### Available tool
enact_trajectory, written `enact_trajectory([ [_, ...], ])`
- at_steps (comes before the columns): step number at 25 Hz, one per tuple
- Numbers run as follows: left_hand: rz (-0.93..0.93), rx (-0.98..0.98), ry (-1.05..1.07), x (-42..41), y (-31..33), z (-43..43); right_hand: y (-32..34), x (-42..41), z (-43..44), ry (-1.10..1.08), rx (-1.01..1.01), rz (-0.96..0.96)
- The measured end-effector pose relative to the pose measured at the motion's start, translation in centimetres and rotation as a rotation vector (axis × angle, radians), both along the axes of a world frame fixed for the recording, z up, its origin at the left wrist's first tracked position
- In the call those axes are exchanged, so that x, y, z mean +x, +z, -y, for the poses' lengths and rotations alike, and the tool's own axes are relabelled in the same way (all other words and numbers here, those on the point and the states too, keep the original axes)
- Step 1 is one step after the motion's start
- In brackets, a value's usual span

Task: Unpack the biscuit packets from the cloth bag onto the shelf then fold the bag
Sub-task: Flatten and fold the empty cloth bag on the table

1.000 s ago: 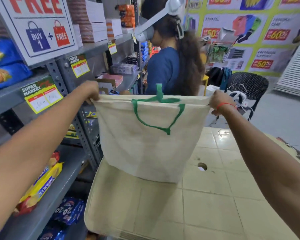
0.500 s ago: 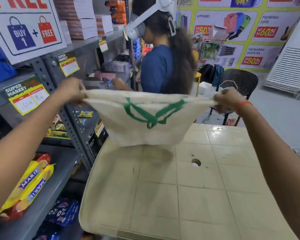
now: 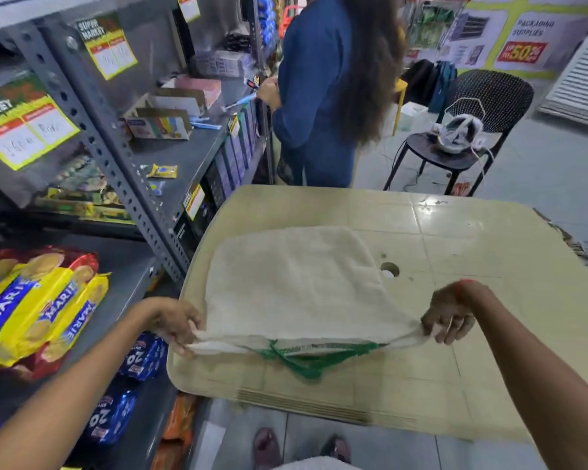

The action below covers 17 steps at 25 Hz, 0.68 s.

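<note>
The cream cloth bag [image 3: 296, 283] with green handles [image 3: 306, 362] lies flat on the beige table [image 3: 455, 368], its mouth towards me. My left hand [image 3: 175, 322] pinches the bag's near left corner. My right hand [image 3: 450, 315] pinches the near right corner. Yellow and red Marie biscuit packets [image 3: 38, 307] lie in a pile on the grey shelf [image 3: 129, 266] at my left. Blue biscuit packets [image 3: 143, 357] sit on the shelf below them.
A person in a blue top [image 3: 319, 89] stands at the shelving beyond the table's far edge. A black chair [image 3: 462, 130] holding a headset stands at the back right. The table has a round hole [image 3: 389, 269] beside the bag. My feet [image 3: 269, 446] show below the table's near edge.
Both hands have brought the bag down from hanging in the air and laid it flat on the table, pulling its top edge towards me. My view has tilted downwards.
</note>
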<state>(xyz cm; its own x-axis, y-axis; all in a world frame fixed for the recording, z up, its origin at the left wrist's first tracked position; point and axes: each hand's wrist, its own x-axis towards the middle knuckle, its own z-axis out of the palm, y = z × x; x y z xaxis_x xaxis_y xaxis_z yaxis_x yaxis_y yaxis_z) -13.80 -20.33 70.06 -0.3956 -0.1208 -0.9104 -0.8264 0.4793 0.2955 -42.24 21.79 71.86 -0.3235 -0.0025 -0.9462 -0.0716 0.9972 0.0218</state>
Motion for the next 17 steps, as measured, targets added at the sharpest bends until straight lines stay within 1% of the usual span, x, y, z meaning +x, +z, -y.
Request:
enact_trajectory([
  [3, 0.14, 0.043, -0.045, -0.4, -1.1, 0.3, -0.9, 0.4, 0.4, -0.006, 0.034, 0.009],
  [5, 0.167, 0.04, -0.061, -1.5, -0.8, 1.1, -1.2, -0.4, 1.0, -0.039, -0.016, -0.065],
  [6, 0.144, 0.029, -0.024, -2.1, -0.6, 1.9, -1.3, -1.1, 1.4, -0.072, -0.069, -0.128],
  [7, 0.096, 0.016, 0.041, -2.8, -0.5, 3.0, -1.3, -2.0, 1.9, -0.12, -0.131, -0.206],
  [9, -0.043, 0.01, 0.257, -4.3, -0.5, 5.2, -1.2, -3.9, 3.2, -0.243, -0.261, -0.364],
  [11, -0.161, -0.001, 0.45, -5.8, -0.8, 7.3, -1.4, -6.1, 5.0, -0.333, -0.373, -0.471],
  [14, -0.25, -0.021, 0.648, -8.4, -1.7, 9.4, -2.5, -9.3, 8.6, -0.396, -0.476, -0.533],
  [17, -0.302, -0.081, 0.76, -11.0, -3.2, 10.7, -4.6, -12.0, 12.3, -0.438, -0.525, -0.599],
])
